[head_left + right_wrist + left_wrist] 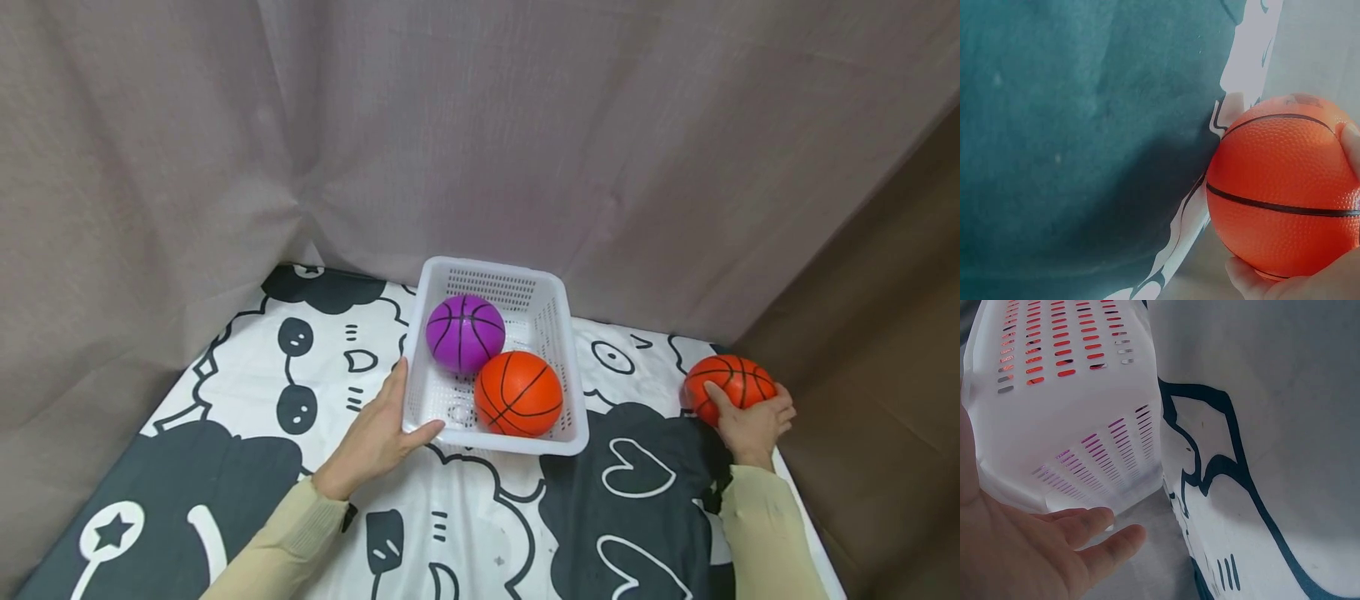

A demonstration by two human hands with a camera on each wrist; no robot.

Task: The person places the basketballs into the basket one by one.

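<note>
A white plastic basket (491,446) sits on the patterned cloth, holding a purple toy basketball (466,333) and an orange toy basketball (518,393). At the basket's near left corner is my left hand (382,433), its thumb on the front rim and its fingers along the left side. The left wrist view shows the fingers (1113,547) extended and spread beside the slotted wall. My right hand (753,423) grips another orange-red basketball (731,385) at the cloth's right edge. In the right wrist view, thumb and fingers lie on opposite sides of this ball (1285,169).
The black-and-white cartoon cloth (457,533) covers the surface under the basket. A grey-brown curtain (480,142) hangs behind it, and a darker brown curtain (885,400) is close beside my right hand. The surface's right edge runs just under the held ball.
</note>
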